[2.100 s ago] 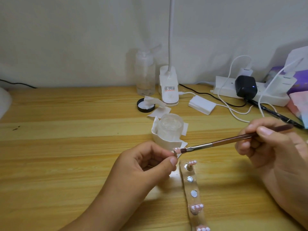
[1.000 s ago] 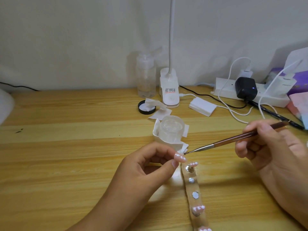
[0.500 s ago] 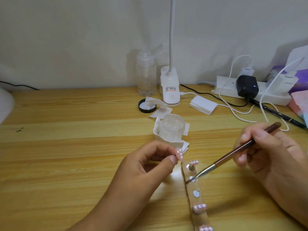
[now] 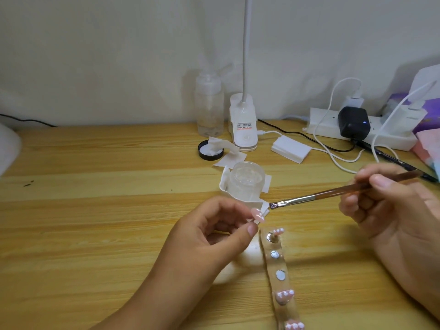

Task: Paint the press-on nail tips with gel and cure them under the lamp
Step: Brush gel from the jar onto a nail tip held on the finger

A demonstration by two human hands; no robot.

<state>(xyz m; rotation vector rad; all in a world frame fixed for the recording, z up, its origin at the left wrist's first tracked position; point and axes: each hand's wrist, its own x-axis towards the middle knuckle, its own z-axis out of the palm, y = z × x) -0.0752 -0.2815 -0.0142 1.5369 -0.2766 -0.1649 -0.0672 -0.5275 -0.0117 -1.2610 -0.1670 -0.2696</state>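
Pinching a pink nail tip (image 4: 257, 215) between thumb and forefinger, the left hand (image 4: 214, 236) holds it just above the desk (image 4: 95, 210), near the middle of the view. Its fingers (image 4: 250, 228) are clamped on the tip's lower end, and the painted face, with white dots on it, is turned upward. The right hand (image 4: 390, 210) grips a brush (image 4: 333, 194) by its brown handle, fingers curled round it like a pen and a little blurred. The brush slants down to the left, and its flat bristles hang just right of the nail tip, close to it but apart. Just beyond the left fingertips stands a clear open jar (image 4: 246, 178) on crumpled white paper (image 4: 223, 184). To the right of the left thumb a clear holder strip (image 4: 276, 265) lies on the desk and runs toward the near edge. It carries round silver studs, one more pink tip at its far end and two toward its near end. By the far wall stand a clear bottle (image 4: 209, 108) and the white base of a gooseneck lamp (image 4: 242, 125), whose head is out of view. A black lid (image 4: 209, 151) lies in front of the bottle. Further right are a stack of white pads (image 4: 291, 148) and a white power strip (image 4: 357, 132) with plugs and cables
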